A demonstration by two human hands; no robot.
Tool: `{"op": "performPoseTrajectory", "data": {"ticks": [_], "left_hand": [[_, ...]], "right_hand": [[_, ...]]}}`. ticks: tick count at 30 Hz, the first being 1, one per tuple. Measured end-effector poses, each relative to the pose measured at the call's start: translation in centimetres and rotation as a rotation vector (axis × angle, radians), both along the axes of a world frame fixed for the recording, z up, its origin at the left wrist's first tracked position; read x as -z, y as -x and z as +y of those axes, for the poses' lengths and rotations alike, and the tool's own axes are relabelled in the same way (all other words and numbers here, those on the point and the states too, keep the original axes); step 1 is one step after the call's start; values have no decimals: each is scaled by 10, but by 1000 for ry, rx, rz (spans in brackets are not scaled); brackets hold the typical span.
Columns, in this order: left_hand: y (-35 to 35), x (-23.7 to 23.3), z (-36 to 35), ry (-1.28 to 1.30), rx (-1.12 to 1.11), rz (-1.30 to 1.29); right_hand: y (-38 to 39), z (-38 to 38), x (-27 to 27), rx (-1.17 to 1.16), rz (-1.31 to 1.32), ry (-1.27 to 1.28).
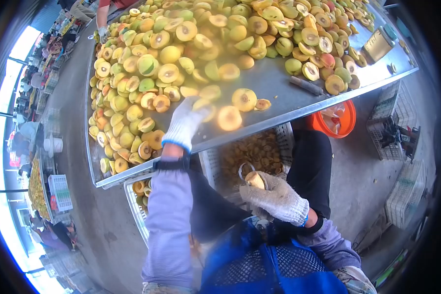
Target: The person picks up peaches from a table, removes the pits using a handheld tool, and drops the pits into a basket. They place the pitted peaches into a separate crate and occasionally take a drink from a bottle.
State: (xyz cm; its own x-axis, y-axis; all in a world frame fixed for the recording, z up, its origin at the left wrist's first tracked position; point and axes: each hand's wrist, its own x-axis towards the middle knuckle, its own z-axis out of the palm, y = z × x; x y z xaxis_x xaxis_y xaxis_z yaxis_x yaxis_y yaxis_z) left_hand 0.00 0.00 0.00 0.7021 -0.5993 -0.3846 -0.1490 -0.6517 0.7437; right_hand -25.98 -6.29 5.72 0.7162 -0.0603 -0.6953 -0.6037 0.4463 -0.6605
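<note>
My left hand (185, 122), in a white knitted glove, is at the near edge of a fruit pile (127, 98) on the metal table (279, 98). Its fingers are pressed round a yellow fruit half (204, 110), partly blurred. Two more halves lie to its right, one (244, 99) cut side up and another (229, 118) near the table edge. Below that edge, my right hand (275, 197), in a soiled white glove, is closed round the pale handle of a tool with a metal loop (246, 171).
Under the table is a crate of fruit pieces (208, 169), with another crate (137, 208) to the left. An orange bucket (345, 122) and stacked crates (394, 122) stand right. A jar (380, 44) and dark rod (306, 85) rest on the table. Another person's gloved hand (103, 33) is upper left.
</note>
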Motion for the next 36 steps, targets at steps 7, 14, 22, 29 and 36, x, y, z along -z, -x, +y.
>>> {"op": "performPoseTrajectory", "data": {"ticks": [7,14,22,29,36], "left_hand": [[94,-34,41,575,-130,502],[150,-58,47,498,-65,298],[153,-61,39,670,-309,236],[170,-66,44,903,-437,493],[177,-51,51,775,-251,115]], "right_hand": [[-4,8,7,310,-178,355],[-7,11,0,251,-184,864],[7,22,-14,29,-113,384],[13,19,-20,-37,-151,465],[16,28,-18,-1,-205,459]]}}
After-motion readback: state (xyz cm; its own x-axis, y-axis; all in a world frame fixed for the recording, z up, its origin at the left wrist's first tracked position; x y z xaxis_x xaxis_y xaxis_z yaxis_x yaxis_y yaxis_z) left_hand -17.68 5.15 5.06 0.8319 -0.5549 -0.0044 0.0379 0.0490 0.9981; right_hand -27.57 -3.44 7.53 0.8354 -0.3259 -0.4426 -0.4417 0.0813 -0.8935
